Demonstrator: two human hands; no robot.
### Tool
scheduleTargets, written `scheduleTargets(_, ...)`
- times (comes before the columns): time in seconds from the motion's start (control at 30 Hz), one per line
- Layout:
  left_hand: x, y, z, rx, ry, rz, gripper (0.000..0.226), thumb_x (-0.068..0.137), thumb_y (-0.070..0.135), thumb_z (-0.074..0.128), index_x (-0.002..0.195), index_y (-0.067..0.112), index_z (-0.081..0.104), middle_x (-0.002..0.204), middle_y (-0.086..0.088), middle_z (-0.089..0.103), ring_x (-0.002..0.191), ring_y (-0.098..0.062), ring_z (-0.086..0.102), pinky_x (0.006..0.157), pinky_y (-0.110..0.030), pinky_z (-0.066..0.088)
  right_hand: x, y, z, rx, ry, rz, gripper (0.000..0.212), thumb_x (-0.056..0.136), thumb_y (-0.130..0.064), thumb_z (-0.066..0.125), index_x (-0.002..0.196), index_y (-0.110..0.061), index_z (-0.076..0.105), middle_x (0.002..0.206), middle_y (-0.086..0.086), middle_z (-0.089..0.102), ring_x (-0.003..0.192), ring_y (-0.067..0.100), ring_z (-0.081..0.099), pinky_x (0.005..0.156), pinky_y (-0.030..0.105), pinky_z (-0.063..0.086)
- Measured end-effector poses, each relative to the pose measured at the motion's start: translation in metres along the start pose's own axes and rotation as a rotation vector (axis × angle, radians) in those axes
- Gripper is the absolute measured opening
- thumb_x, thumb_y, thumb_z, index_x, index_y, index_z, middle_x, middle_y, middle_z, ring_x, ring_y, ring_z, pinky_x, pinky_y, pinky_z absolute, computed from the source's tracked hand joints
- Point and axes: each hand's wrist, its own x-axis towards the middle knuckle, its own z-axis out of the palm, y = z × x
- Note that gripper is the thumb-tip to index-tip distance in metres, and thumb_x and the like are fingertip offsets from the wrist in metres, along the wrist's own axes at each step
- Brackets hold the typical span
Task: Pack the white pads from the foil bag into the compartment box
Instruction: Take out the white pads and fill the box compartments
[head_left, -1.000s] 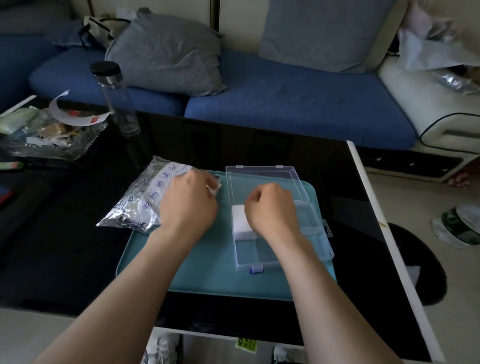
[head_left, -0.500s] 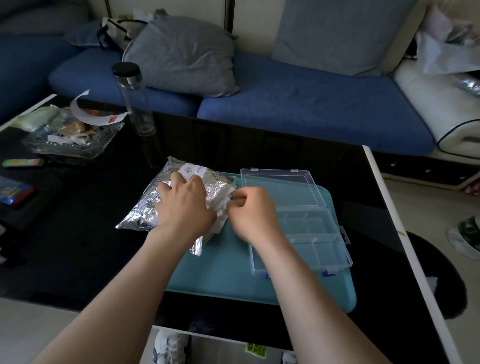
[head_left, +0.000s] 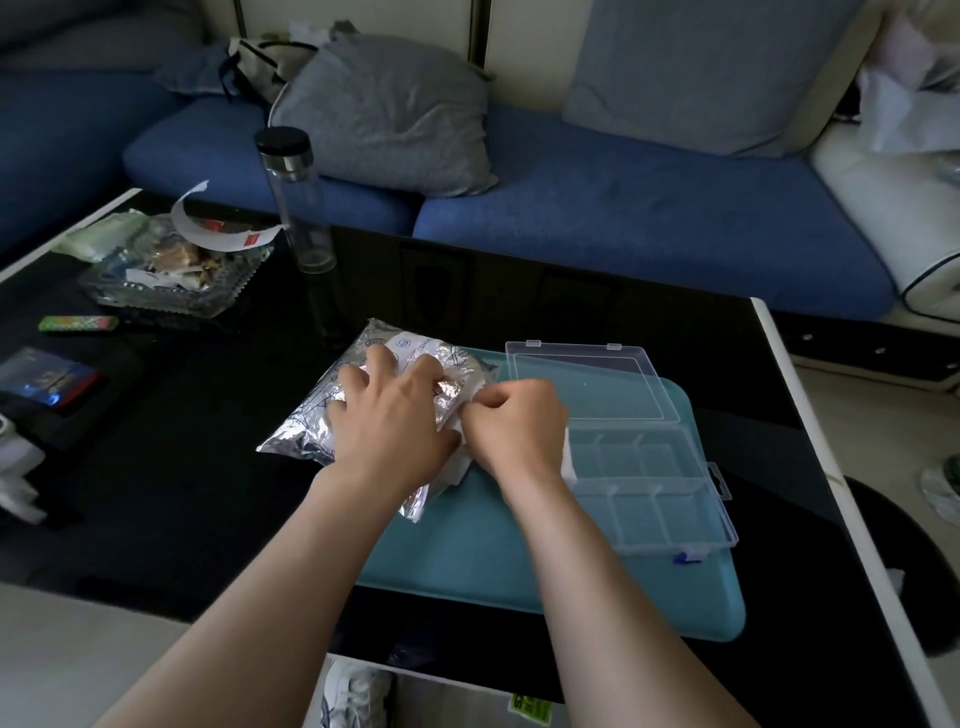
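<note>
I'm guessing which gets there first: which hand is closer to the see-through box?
The right hand. It is curled beside the box, at its left edge, by the opening of the foil bag. The left hand lies spread on the foil bag, farther left.

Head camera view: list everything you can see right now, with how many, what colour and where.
foil bag: one, silver, on the table, overlapping the mat's left edge
white pads: one clear, white, in the box's left end; more white at the bag's mouth, count unclear
compartment box: one, clear, lid open, on the mat's right side
mat: one, teal, on the table
table: one, glossy black
bottle: one, clear with black cap, upright at the table's far side
glass dish: one, clear, holding wrappers, far left
cushions: two, grey, on the sofa
sofa: one, blue, behind the table
left hand: presses on the foil bag
right hand: pinches the bag's mouth
</note>
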Motion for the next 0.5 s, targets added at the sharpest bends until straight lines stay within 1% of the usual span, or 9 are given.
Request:
scheduleTargets(0.07,0.002,0.0,0.002,0.023,0.024,-0.005,0.055,0.089,0.055,0.071,0.137,0.036,0.051,0.136,-0.006,0.036,0.127,-0.039,0.036,0.098,-0.053,0.041,-0.001,-0.001,-0.003,-0.041,0.028,-0.063,0.013,0.067,-0.009,0.061,0.067,-0.006,0.073,0.065,0.02,0.058,0.063,0.033,0.051,0.056,0.037,0.048)
scheduleTargets(0.13,0.003,0.002,0.003,0.036,0.041,-0.011,0.051,0.092,0.053,0.067,0.136,0.033,0.051,0.135,-0.007,0.037,0.125,-0.04,0.038,0.096,-0.052,0.041,0.0,0.0,-0.002,-0.086,0.051,-0.119,0.013,0.068,-0.009,0.061,0.07,-0.003,0.072,0.068,0.022,0.057,0.063,0.035,0.047,0.059,0.037,0.048)
scheduleTargets(0.23,0.002,0.006,0.004,0.045,0.078,-0.033,0.048,0.096,0.053,0.062,0.137,0.031,0.05,0.135,-0.009,0.038,0.124,-0.04,0.039,0.093,-0.05,0.041,0.0,-0.002,-0.004,-0.088,0.083,-0.156,0.015,0.067,-0.01,0.06,0.072,-0.004,0.073,0.068,0.02,0.06,0.068,0.035,0.054,0.065,0.037,0.05)
scheduleTargets(0.3,0.003,0.007,0.005,0.041,0.093,-0.046,0.049,0.097,0.054,0.059,0.137,0.029,0.049,0.135,-0.011,0.038,0.124,-0.04,0.039,0.092,-0.05,0.041,-0.001,-0.004,-0.009,-0.011,0.072,-0.142,0.015,0.07,-0.008,0.062,0.073,-0.008,0.077,0.069,0.014,0.068,0.07,0.028,0.061,0.068,0.035,0.053)
scheduleTargets(0.33,0.003,0.007,0.005,0.034,0.097,-0.056,0.049,0.097,0.054,0.059,0.137,0.028,0.049,0.135,-0.011,0.038,0.124,-0.04,0.038,0.092,-0.05,0.041,-0.001,-0.005,-0.01,0.049,0.053,-0.113,0.015,0.073,-0.007,0.064,0.073,-0.011,0.078,0.071,0.009,0.072,0.072,0.022,0.064,0.068,0.031,0.054)
scheduleTargets(0.4,0.003,0.009,0.006,0.033,0.097,-0.067,0.048,0.098,0.054,0.059,0.137,0.028,0.049,0.136,-0.011,0.037,0.125,-0.04,0.037,0.092,-0.051,0.04,0.0,-0.006,-0.014,0.154,0.02,-0.047,0.017,0.077,-0.008,0.065,0.071,-0.018,0.076,0.069,-0.003,0.074,0.072,0.012,0.067,0.061,0.023,0.052)
scheduleTargets(0.5,0.003,0.01,0.006,0.042,0.086,-0.09,0.048,0.098,0.053,0.059,0.137,0.027,0.049,0.138,-0.012,0.034,0.126,-0.041,0.036,0.093,-0.051,0.04,0.007,-0.003,-0.019,0.168,-0.011,-0.041,0.012,0.082,-0.012,0.062,0.078,-0.021,0.069,0.074,-0.008,0.07,0.077,0.013,0.065,0.059,0.024,0.043)
